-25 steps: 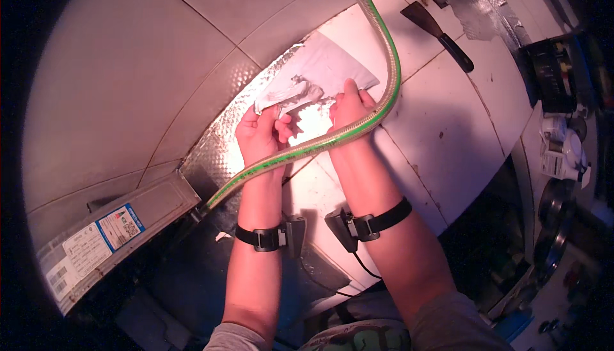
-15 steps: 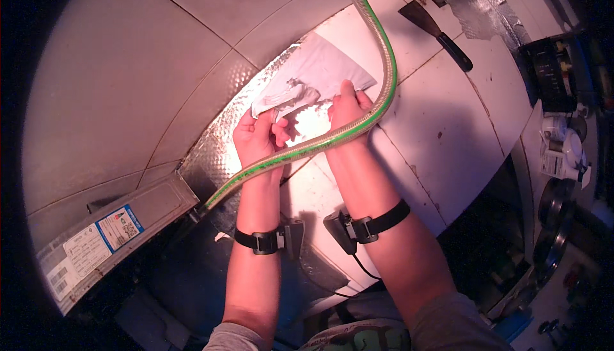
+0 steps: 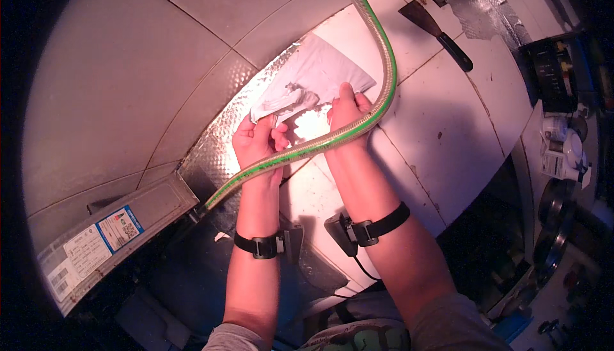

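A thin whitish sheet (image 3: 323,69) is stretched between my two hands, its near edge ragged and folded over, with grey smudges around the fold. Whether it is paper or cloth I cannot tell. My left hand (image 3: 256,141) pinches its near left corner between thumb and fingers. At the near right corner, my right hand (image 3: 348,109) grips it with the thumb on top. A clear braided hose with a green stripe (image 3: 385,50) curves in front, passing over both wrists. Bright light glares on the surface just below the sheet.
A scraper with a black handle (image 3: 441,36) lies on the white tiles at the far right. Foil-like sheeting (image 3: 214,138) runs along the tiled wall's foot. A metal housing with labels (image 3: 118,236) stands at left, the hose joined to it. Dark containers (image 3: 550,76) line the right.
The folded flap near my left hand has shifted slightly, and the sheet's outline has moved a little. Both hands keep their grip in almost the same place.
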Available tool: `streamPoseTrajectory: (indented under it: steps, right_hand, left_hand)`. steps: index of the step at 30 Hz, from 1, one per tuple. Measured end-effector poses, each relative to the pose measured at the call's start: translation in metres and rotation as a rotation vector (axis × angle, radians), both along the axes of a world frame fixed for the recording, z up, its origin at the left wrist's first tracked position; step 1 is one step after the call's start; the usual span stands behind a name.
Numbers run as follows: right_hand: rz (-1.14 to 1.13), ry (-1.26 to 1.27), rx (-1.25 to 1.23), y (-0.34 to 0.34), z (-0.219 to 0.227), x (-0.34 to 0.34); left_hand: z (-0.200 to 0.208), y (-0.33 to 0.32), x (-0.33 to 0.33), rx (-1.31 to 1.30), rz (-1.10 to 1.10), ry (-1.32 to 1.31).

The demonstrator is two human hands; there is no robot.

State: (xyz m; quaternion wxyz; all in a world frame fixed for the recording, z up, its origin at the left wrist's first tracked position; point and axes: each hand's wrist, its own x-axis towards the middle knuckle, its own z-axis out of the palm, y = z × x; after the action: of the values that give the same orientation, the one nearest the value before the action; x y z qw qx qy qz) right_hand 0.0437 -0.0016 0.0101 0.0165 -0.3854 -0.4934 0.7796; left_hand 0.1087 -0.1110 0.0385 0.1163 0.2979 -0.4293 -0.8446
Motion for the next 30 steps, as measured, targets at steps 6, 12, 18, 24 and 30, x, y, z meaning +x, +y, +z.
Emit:
streamPoseTrajectory:
  steps: [6,12,18,24,30]
  right_hand:
    - [0.019,-0.021,-0.017,0.002,0.006,0.003]
    - [0.016,-0.009,-0.040,0.001,0.009,0.005]
    - [-0.002,-0.009,-0.033,0.000,0.009,0.007]
    - [0.072,-0.029,0.077,0.003,0.006,0.011]
    - [0.074,-0.008,0.120,0.003,0.005,0.014]
  left_hand:
    - [-0.003,-0.002,0.006,0.036,-0.040,0.028]
    - [0.000,-0.001,0.007,0.053,-0.020,0.042]
    - [0.001,0.000,0.009,0.057,-0.019,0.048]
    - [0.003,0.003,0.010,0.050,0.050,0.000]
    - [0.003,0.005,0.013,0.069,0.029,0.040]
